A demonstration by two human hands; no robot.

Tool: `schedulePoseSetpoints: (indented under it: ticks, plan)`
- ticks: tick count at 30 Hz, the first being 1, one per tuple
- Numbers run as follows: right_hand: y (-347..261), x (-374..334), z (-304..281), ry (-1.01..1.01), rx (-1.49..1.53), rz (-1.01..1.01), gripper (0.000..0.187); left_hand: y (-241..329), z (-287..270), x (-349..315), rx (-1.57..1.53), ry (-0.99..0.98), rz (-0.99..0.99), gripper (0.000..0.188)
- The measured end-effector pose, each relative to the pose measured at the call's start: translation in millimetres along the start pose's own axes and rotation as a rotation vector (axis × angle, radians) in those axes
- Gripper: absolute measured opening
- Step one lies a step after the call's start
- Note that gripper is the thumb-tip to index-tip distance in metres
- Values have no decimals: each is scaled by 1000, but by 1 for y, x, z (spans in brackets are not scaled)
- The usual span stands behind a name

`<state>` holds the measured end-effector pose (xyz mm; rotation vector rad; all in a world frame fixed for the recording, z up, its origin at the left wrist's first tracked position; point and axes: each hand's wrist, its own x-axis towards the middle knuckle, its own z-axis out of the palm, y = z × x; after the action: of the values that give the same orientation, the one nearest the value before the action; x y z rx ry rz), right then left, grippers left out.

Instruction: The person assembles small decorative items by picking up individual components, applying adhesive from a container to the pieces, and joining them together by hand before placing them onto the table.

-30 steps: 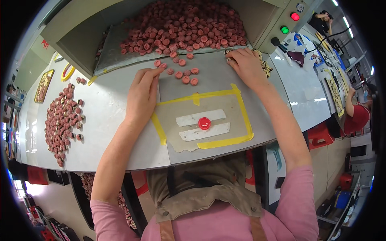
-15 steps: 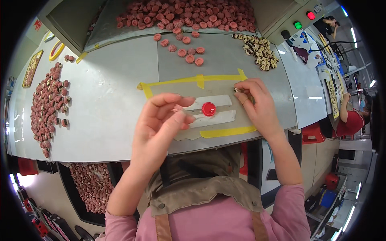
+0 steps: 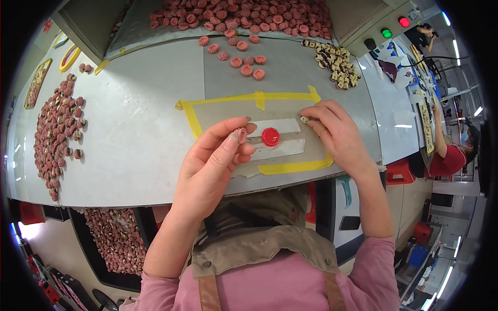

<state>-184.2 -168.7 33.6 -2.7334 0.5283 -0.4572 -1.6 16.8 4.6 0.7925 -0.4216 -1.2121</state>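
Observation:
My left hand [image 3: 207, 168] pinches a small pink, ridged, cup-shaped piece [image 3: 241, 135] between thumb and fingers, just left of a round red cap [image 3: 270, 137]. On the other side of the cap, my right hand [image 3: 342, 139] grips a tiny cream-and-dark piece [image 3: 304, 119] in its fingertips. The two held pieces are apart. Beneath the cap are two white strips [image 3: 280, 150] on a grey sheet, whose border is marked with yellow tape [image 3: 295, 168].
A heap of pink cups [image 3: 244, 15] fills the back, with several loose ones in front. Cream-and-dark pieces [image 3: 340, 65] lie back right. Assembled pieces [image 3: 54, 135] cover the left side. Below the table edge is a black bin [image 3: 93, 249]. A person in red [image 3: 451, 160] works far right.
My left hand has shifted slightly right, and its pink piece is more upright and clearer to see. My right fingers have come a little farther left, still gripping the small piece.

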Motion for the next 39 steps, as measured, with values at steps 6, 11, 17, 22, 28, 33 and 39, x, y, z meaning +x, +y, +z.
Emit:
schedulePoseSetpoints:
  ticks: [6, 11, 17, 22, 28, 33, 39]
  plan:
    - [-1, 4, -4, -67, 44, 67, 16, 1, -6, 2, -75, -41, -45, 36]
    - [-40, 11, 3, -70, 191, 48, 15, 0, -6, 1, -92, -12, -27, 35]
    - [-47, 16, 24, -47, 65, -67, 15, -1, -1, 0, 21, 11, 5, 33]
    - [-50, 17, 20, -81, 40, -130, 16, -2, -5, -1, -85, -7, 12, 32]
    - [-48, 16, 27, -17, -37, -125, 14, 1, 2, -2, 30, 29, 9, 32]
    - [-54, 7, 20, -57, 511, 243, 14, -4, -1, -3, 30, 48, 34, 30]
    - [-73, -1, 33, 133, 913, 182, 15, -6, 10, -3, 147, 8, 51, 27]
